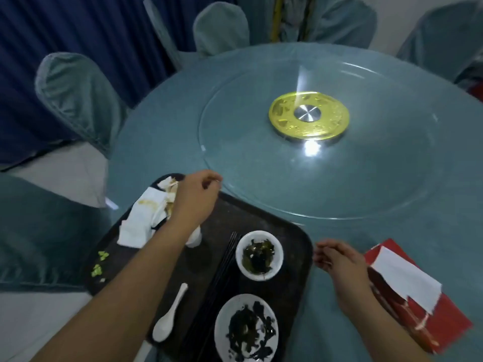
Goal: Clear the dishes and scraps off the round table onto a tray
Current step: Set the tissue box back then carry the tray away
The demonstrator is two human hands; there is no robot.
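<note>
Round table [162, 142], teal cloth. Covered chairs [78, 97] ringing it. Blue curtain [78, 27] behind. Pale floor [60, 176] beneath, possibly tiled.

No readable text; gold disc [309, 126] embossing illegible.

A dark tray [251, 215] is sitting at the near edge of the round table [156, 131]. It is carrying a white bowl [259, 254] of greens by its right rim, a scrap-strewn plate [247, 327] at its near edge, black chopsticks [222, 267] and a white spoon [169, 313] at its middle, and soiled napkins [143, 215] in its far-left corner.
</note>
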